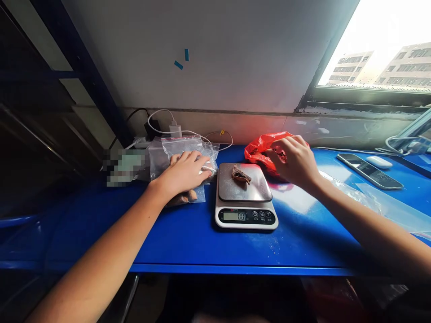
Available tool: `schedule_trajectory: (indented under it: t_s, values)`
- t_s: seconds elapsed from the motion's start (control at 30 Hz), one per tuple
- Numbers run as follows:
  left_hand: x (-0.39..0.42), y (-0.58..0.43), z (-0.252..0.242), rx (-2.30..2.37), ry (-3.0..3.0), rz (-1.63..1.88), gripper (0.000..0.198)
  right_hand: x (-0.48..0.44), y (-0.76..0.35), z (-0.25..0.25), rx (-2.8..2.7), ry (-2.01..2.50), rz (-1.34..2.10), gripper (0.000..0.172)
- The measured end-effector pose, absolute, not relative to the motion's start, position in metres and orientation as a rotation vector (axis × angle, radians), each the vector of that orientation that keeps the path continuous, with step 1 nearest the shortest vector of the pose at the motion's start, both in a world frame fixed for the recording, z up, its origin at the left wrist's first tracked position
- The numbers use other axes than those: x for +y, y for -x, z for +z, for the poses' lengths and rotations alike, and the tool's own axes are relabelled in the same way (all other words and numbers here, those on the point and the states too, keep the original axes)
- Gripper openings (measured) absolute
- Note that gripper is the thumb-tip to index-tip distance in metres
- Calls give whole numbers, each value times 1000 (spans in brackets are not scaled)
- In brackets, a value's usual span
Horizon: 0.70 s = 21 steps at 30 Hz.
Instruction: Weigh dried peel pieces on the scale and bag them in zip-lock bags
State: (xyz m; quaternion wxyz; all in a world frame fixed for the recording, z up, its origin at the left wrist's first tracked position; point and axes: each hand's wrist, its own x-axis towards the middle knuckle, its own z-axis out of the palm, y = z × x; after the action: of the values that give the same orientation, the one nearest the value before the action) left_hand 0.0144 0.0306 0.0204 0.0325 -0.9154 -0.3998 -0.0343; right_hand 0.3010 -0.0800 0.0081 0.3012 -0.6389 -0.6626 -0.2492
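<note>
A white kitchen scale (247, 197) stands on the blue table, its display reading 0.0. On its metal plate lies a dark brown, wrinkled dried piece (240, 176). To its left, my left hand (186, 172) rests with fingers spread on clear zip bags (183, 146) that hold brownish pieces. Behind the scale on the right sits a crumpled red plastic bag (257, 146). My right hand (296, 161) is over its opening, fingers bent down into it; the fingertips, and anything between them, are hidden.
A phone (370, 171) and a white case (379, 162) lie at the right, near clear plastic bags (393, 208). White cables and a charger (175, 130) run along the wall. The blue table's front edge (235, 269) is nearest me.
</note>
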Motion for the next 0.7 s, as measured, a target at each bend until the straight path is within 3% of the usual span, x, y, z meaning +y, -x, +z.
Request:
schedule_trajectory:
  t_s: [0.13,0.27,0.47,0.7]
  values:
    - [29,-15,22,-1241,2809,-81,52,-82,-347,-8,-1636,1844,-555,22]
    - [28,-15,24,-1197,2806,-55,52,-75,-361,-17,-1616,1876,-469,27]
    - [30,-14,24,-1187,2811,-12,53,-71,-359,-18,-1876,1987,-239,25]
    - [31,-13,25,-1180,2822,-24,54,-67,-361,-26,-1741,2047,-283,32]
